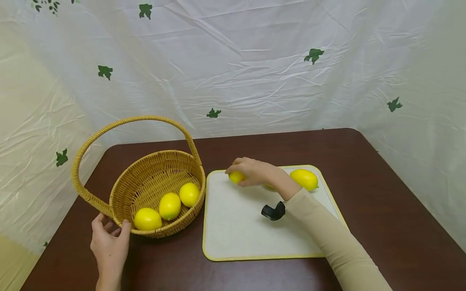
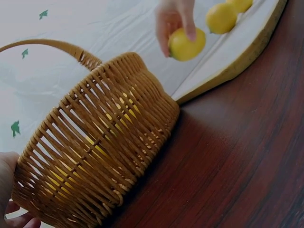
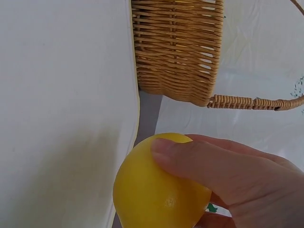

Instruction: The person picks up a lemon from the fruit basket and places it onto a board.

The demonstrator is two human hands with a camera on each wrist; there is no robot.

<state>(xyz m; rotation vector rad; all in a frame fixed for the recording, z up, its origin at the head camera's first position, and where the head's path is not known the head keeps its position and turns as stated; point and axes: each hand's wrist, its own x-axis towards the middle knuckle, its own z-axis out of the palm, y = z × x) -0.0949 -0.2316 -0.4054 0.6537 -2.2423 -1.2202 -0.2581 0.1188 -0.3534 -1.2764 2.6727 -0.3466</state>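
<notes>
A wicker basket with a tall handle holds three lemons along its near and right side. My left hand grips its near left rim by the handle's base, thumb on the rim; the left wrist view catches only part of that hand. Over the far left part of the white board, my right hand holds a lemon between thumb and fingers. In the right wrist view the thumb lies across this lemon, raised off the board.
On the board's far right lies a lemon, with another partly hidden behind my right wrist. A black curved object shows beside my right sleeve. The dark wooden table is bordered by white cloth with green leaf shapes.
</notes>
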